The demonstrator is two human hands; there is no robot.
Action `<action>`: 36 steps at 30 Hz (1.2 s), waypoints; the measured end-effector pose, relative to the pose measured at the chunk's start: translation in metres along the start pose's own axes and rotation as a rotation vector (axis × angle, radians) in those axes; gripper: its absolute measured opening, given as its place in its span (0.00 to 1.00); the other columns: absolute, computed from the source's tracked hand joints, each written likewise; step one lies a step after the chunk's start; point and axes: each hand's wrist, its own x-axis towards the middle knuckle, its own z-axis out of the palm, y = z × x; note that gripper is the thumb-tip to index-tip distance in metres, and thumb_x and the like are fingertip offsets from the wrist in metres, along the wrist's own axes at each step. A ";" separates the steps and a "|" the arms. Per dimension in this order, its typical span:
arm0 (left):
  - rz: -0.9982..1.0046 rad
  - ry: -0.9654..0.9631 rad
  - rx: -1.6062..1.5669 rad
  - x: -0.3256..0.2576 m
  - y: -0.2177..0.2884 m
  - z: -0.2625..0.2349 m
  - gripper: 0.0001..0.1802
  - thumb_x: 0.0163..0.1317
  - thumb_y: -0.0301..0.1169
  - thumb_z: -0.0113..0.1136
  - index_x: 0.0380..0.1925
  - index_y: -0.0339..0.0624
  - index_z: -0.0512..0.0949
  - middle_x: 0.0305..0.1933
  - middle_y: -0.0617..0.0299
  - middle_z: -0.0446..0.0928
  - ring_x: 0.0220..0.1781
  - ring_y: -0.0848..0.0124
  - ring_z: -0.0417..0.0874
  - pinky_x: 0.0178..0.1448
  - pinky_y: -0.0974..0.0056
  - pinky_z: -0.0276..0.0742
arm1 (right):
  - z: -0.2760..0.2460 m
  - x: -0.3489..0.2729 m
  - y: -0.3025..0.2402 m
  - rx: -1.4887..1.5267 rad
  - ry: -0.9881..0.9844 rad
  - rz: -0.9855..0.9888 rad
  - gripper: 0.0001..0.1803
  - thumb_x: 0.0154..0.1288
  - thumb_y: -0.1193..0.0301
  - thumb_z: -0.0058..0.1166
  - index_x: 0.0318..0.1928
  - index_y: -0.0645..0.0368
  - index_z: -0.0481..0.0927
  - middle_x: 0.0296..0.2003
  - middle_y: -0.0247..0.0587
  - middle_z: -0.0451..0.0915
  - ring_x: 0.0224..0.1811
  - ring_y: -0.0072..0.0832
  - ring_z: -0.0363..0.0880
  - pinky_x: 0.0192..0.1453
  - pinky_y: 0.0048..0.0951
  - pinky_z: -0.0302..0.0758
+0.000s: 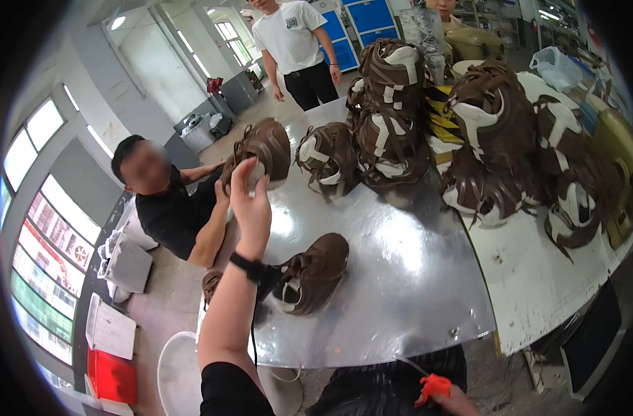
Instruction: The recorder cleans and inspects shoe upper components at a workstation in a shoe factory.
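My left hand (pixel 250 208) is raised over the left part of the metal-topped table (pixel 392 298), wearing a black wristband (pixel 245 266). Its fingers and thumb curl around the opening of a brown sneaker (pixel 268 149) with a pale lining, held up off the table. A co-worker's hands are close behind the same shoe; whether they touch it I cannot tell. Below my forearm, another brown sneaker (pixel 316 274) rests on the table, with part of one more (pixel 211 286) beside it. At the lower edge my right hand (pixel 455 402) grips an orange-red tool (pixel 434 388) with a thin metal tube.
Stacked brown-and-white sneakers (pixel 389 135) stand at the table's far side. More sneakers (pixel 493 139) pile on a white board (pixel 538 298) to the right. A co-worker in black (pixel 178 215) is at the left edge; another person (pixel 292 41) stands beyond. White bins (pixel 126 267) line the left.
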 end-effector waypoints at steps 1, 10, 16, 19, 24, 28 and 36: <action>-0.009 0.000 -0.013 0.011 -0.029 0.012 0.21 0.54 0.13 0.54 0.50 0.35 0.69 0.52 0.57 0.73 0.59 0.68 0.71 0.63 0.67 0.63 | -0.006 0.000 0.005 0.000 -0.015 0.043 0.24 0.67 0.63 0.49 0.58 0.64 0.68 0.37 0.35 0.79 0.39 0.20 0.77 0.43 0.18 0.71; -0.463 -0.266 0.062 0.036 -0.190 0.113 0.30 0.44 0.22 0.65 0.51 0.37 0.68 0.46 0.54 0.75 0.53 0.64 0.76 0.56 0.65 0.71 | -0.019 -0.001 0.019 0.050 0.035 0.321 0.19 0.60 0.74 0.57 0.52 0.62 0.71 0.42 0.35 0.76 0.46 0.20 0.73 0.54 0.21 0.67; -0.776 -0.338 0.506 0.037 -0.182 0.095 0.35 0.40 0.27 0.71 0.52 0.33 0.67 0.46 0.49 0.75 0.46 0.59 0.79 0.50 0.62 0.75 | -0.021 0.011 0.011 0.573 0.156 0.618 0.17 0.59 0.72 0.58 0.49 0.61 0.72 0.41 0.35 0.76 0.45 0.21 0.73 0.53 0.23 0.69; -0.782 -0.217 0.337 0.036 -0.199 0.086 0.33 0.41 0.26 0.70 0.49 0.31 0.68 0.43 0.50 0.76 0.44 0.61 0.79 0.46 0.62 0.75 | -0.025 0.014 0.015 0.645 0.144 0.631 0.17 0.59 0.73 0.59 0.48 0.61 0.72 0.41 0.35 0.76 0.45 0.22 0.74 0.53 0.23 0.69; -0.203 -0.061 0.483 0.040 -0.169 0.122 0.23 0.46 0.25 0.64 0.46 0.38 0.71 0.38 0.53 0.76 0.42 0.58 0.78 0.47 0.59 0.72 | -0.028 0.015 0.018 0.471 0.095 0.542 0.17 0.59 0.74 0.58 0.48 0.61 0.72 0.41 0.35 0.76 0.45 0.22 0.74 0.53 0.23 0.69; 0.129 -0.207 0.431 0.042 -0.160 0.149 0.21 0.45 0.21 0.62 0.43 0.43 0.74 0.42 0.54 0.77 0.44 0.54 0.75 0.49 0.56 0.69 | -0.030 0.019 0.018 0.329 0.080 0.473 0.17 0.59 0.74 0.58 0.48 0.61 0.72 0.41 0.35 0.76 0.46 0.22 0.74 0.53 0.23 0.69; 0.116 -0.437 0.573 0.042 -0.156 0.165 0.24 0.45 0.20 0.62 0.46 0.45 0.74 0.49 0.54 0.73 0.53 0.53 0.71 0.57 0.55 0.67 | -0.030 0.018 0.024 -0.011 -0.008 0.302 0.16 0.59 0.75 0.58 0.48 0.61 0.72 0.41 0.35 0.77 0.46 0.22 0.74 0.54 0.23 0.69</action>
